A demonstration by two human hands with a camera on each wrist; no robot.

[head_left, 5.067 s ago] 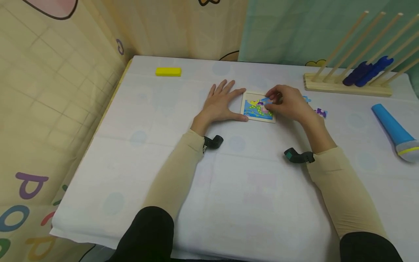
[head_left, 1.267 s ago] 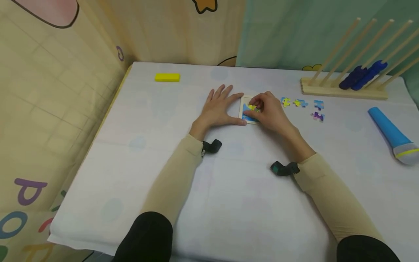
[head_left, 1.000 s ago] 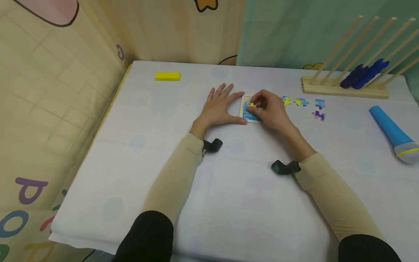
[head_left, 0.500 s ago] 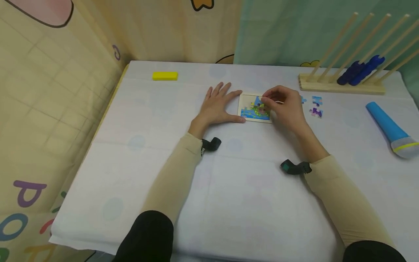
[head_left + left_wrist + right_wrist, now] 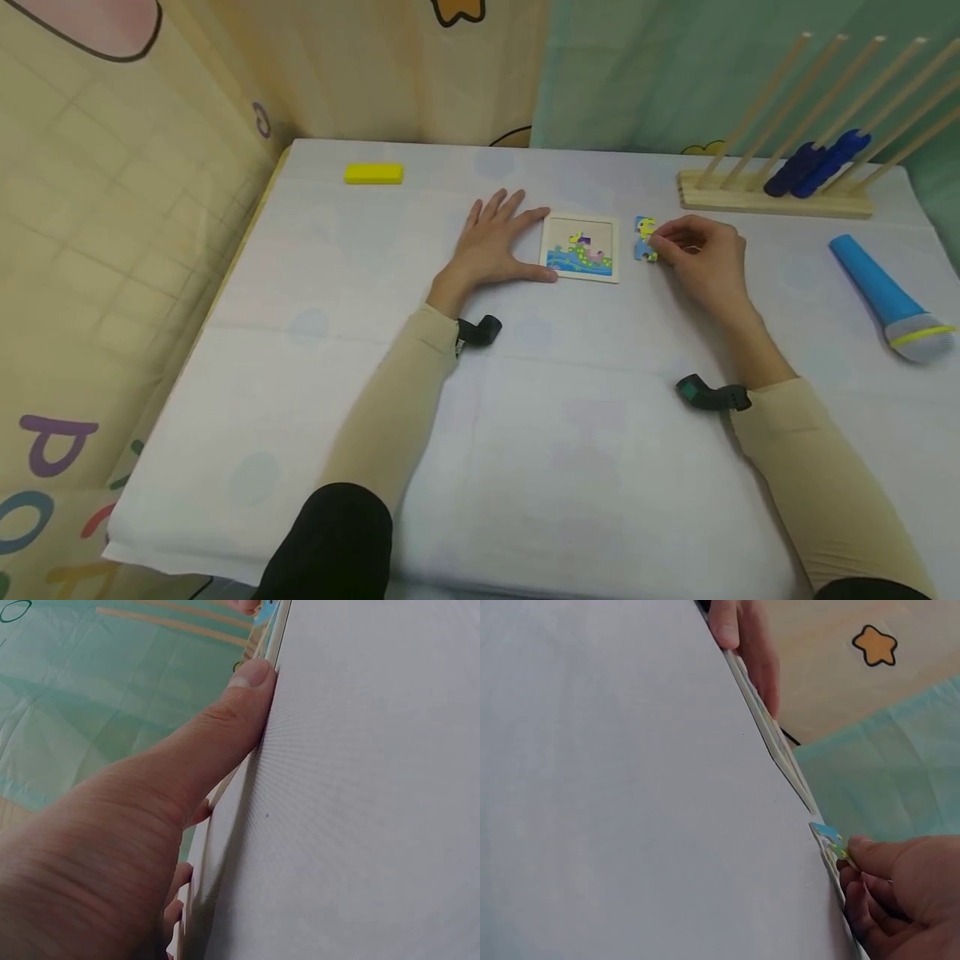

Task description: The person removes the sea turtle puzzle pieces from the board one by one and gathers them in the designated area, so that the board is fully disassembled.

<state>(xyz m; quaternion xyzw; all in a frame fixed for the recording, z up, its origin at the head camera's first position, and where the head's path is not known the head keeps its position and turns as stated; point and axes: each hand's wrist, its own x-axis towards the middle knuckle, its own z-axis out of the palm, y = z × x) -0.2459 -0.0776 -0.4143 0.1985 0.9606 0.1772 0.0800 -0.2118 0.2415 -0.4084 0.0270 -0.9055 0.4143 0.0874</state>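
Observation:
A small square puzzle board (image 5: 617,250) with a light frame lies on the table, its lower part filled by blue and green picture pieces and some bare wood above. My left hand (image 5: 487,250) is spread at its left side, thumb and index finger touching the frame's corners. To the right of the board, my right hand (image 5: 708,258) pinches a blue and yellow puzzle piece (image 5: 642,249) between thumb and fingers; the right wrist view also shows this piece (image 5: 828,833) at the fingertips. Another yellow and blue piece (image 5: 645,223) lies just behind it.
A yellow block (image 5: 373,173) lies at the back left of the white-covered table (image 5: 540,483). At the back right stands a wooden rack (image 5: 776,200) with upright pegs and dark blue pieces. A blue toy microphone (image 5: 873,279) lies at the right.
My right hand has moved right, off the board to the loose pieces, and now pinches one. The blue peak piece seen near its fingers at the board's top is gone from there. My left hand stays put.

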